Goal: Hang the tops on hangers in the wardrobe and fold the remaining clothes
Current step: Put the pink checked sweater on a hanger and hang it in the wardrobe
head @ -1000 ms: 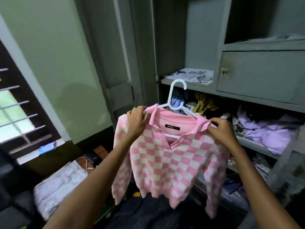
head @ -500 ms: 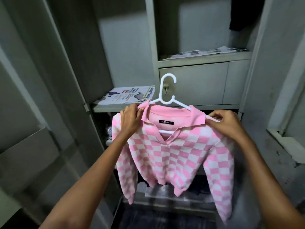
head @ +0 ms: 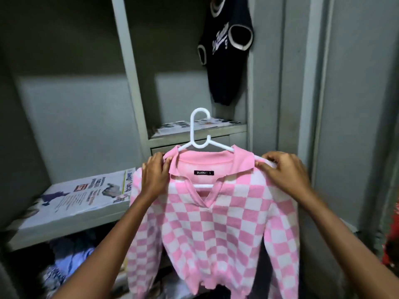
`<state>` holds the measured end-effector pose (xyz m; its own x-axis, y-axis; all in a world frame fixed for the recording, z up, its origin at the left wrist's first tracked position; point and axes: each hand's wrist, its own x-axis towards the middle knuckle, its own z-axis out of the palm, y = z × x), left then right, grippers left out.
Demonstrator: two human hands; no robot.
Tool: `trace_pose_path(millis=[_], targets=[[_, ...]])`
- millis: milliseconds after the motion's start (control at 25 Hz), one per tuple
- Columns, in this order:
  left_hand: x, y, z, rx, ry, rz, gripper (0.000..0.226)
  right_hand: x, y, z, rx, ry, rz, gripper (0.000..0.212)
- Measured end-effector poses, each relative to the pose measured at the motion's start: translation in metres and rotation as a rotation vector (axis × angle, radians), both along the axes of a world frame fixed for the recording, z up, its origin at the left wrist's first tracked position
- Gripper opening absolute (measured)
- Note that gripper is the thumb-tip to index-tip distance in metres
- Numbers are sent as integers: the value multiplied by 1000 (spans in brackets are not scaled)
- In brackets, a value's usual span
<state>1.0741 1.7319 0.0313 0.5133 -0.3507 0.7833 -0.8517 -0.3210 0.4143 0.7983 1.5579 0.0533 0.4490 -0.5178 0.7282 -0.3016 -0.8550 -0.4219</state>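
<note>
A pink and white checked collared top (head: 216, 223) hangs on a white plastic hanger (head: 199, 134) in front of the open grey wardrobe (head: 133, 83). My left hand (head: 154, 175) grips the top's left shoulder over the hanger arm. My right hand (head: 282, 169) grips the right shoulder the same way. The hanger's hook stands free above the collar, hooked on nothing. Up in the right compartment hangs a dark sleeveless top (head: 226, 46) with white trim.
Newspaper (head: 86, 193) lines the left shelf, and more paper (head: 194, 126) lies on the shelf of the right compartment. Crumpled clothes (head: 67, 262) fill the space under the left shelf. Something red (head: 393, 234) shows at the right edge.
The view has swung right and upward from the lower shelves to the hanging compartment. Both hands have carried the top on its hanger up with it, keeping their grip on the shoulders.
</note>
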Motion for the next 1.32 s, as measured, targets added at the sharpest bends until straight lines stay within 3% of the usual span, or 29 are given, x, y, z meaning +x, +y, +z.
trace_pose_path(millis=[200,480,760,880,1080,1320], targets=[[6,-38,56,-66,-16,-166,17,-17,15,56,-226,-89,-126,32],[9,-76,144,56,-72,-233,28,-25,22,134,-418,-123,-308,39],[24,-72,201,183,-148,-62,51,1,16,212,-413,-13,-443,28],[33,-60,215,204,-313,48,50,14,14,251,-444,-4,-475,29],[60,-50,241,419,-621,397,66,46,9,311,-458,0,-521,30],[84,-43,299,288,-674,521,72,93,-1,367,-492,-26,-577,24]])
